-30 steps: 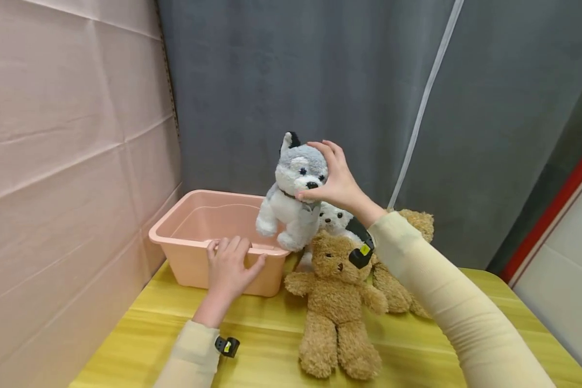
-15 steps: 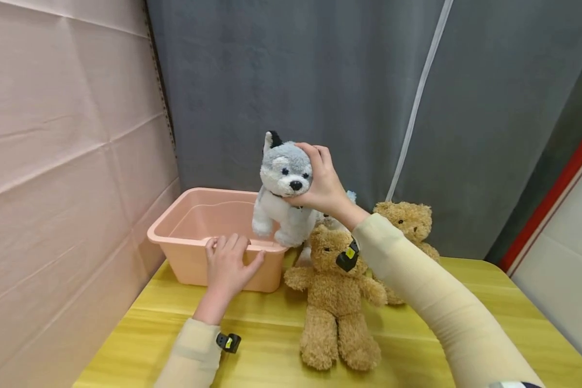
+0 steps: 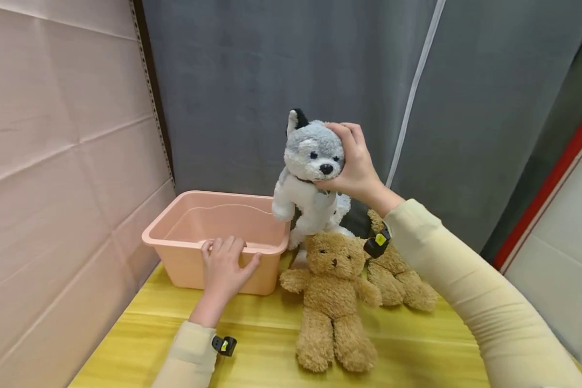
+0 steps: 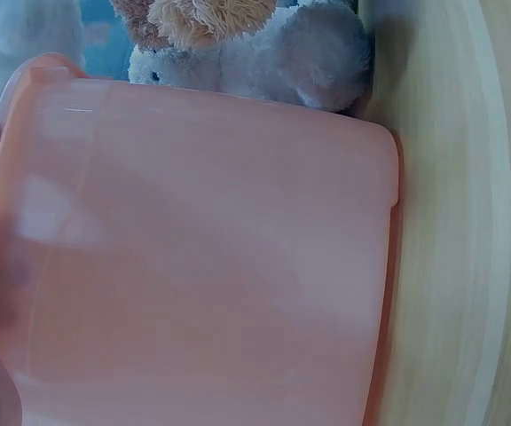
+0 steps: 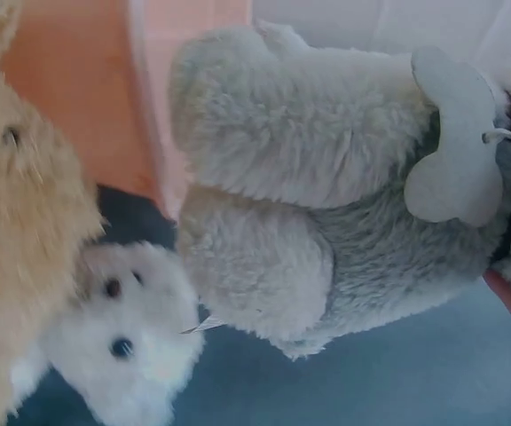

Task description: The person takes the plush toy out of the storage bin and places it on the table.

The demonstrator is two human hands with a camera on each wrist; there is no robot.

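Grey curtain hangs behind a yellow wooden tabletop [image 3: 417, 345], with pink panels on the left side. On the tabletop stands a pink bin [image 3: 213, 267], and all places below are given from this bin.

Above the bin's right end, the right hand [image 3: 354, 167] holds a husky toy [image 3: 310, 178] in the air. The grip is closed around the toy's head, thumb under the chin and fingers over the top. I think it is held by the head because this keeps the soft body free to hang and easy to carry.

The husky's long axis is about vertical, head up and legs down, a little tilted. Its face points toward the camera, slightly to the right, and its lower paws hang just beside the bin's right rim.

The left hand [image 3: 223, 267] rests on the bin's near rim, fingers bent over the edge and thumb on the outer wall. This probably keeps the light bin from sliding.

Right of the bin a brown bear [image 3: 332, 302] sits on the tabletop, facing the camera. Behind it, near the bin's right corner, lies a white toy [image 5: 122, 346], and further right a second bear [image 3: 397, 280].
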